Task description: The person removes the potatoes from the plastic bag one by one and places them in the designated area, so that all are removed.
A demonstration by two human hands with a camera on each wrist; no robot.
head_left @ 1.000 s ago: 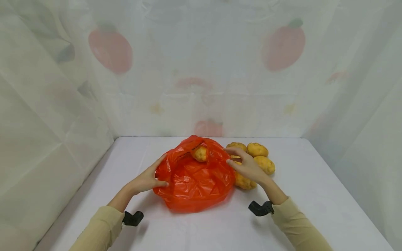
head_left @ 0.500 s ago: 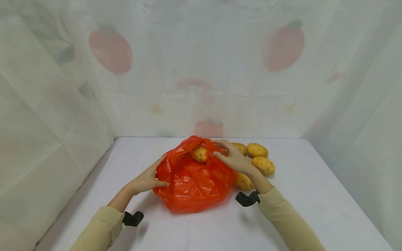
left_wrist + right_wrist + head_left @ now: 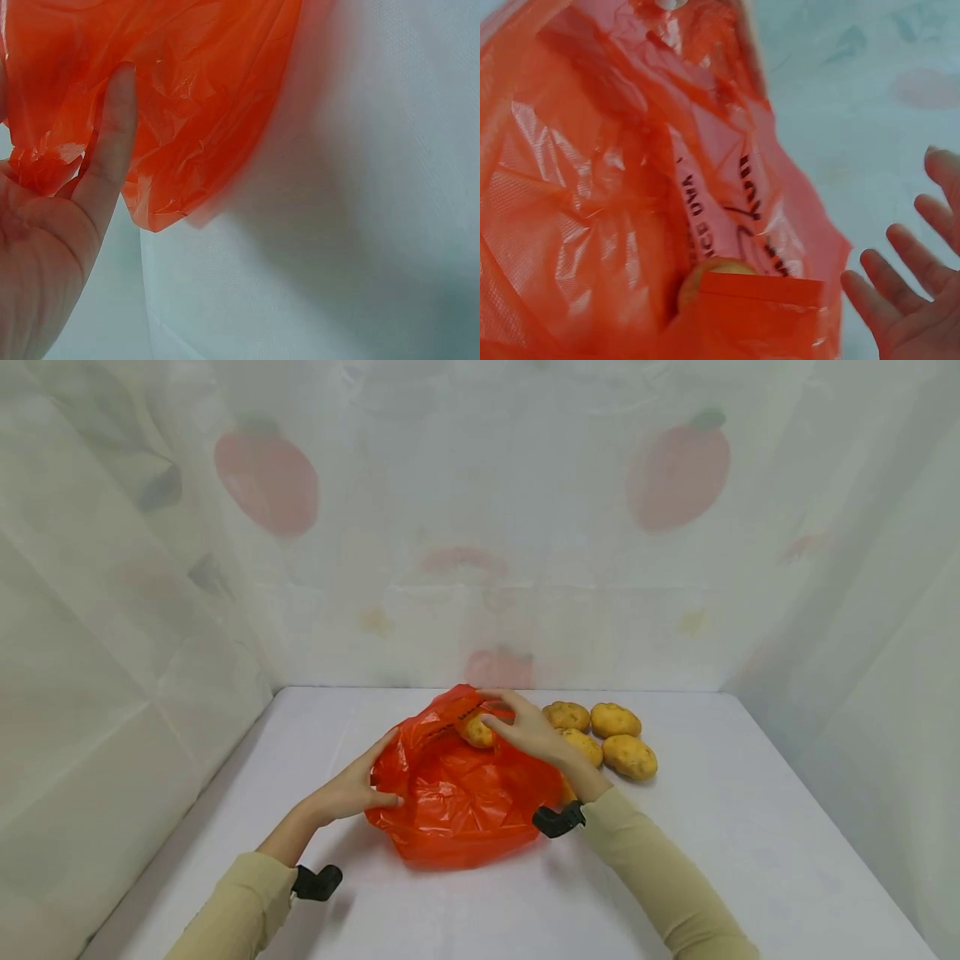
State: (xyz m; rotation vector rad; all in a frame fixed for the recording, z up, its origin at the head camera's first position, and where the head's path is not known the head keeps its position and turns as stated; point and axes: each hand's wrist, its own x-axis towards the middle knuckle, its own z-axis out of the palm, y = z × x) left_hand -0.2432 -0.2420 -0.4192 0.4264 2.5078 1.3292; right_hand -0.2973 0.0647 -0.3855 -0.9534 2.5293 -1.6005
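A red plastic bag (image 3: 457,793) lies on the table with its mouth facing me. My left hand (image 3: 348,793) holds its left edge, thumb on the near side; in the left wrist view the thumb (image 3: 112,135) lies along the crinkled film. Inside the mouth, a yellow potato (image 3: 477,733) is partly covered by plastic. My right hand (image 3: 528,727) hovers at the bag's right upper rim beside that potato. In the right wrist view this hand (image 3: 922,300) has its fingers spread and nothing in them, while the potato (image 3: 712,271) peeks out behind a red fold.
Right of the bag sit several loose potatoes (image 3: 630,757), one of them mostly hidden by the right forearm. Each wrist wears a black camera mount (image 3: 558,820). White cloth printed with fruit (image 3: 266,481) walls the white table (image 3: 450,918) at the back and sides.
My right hand has moved left and slightly up, from beside the loose potatoes to over the bag's right rim. The left hand and the bag have stayed in place.
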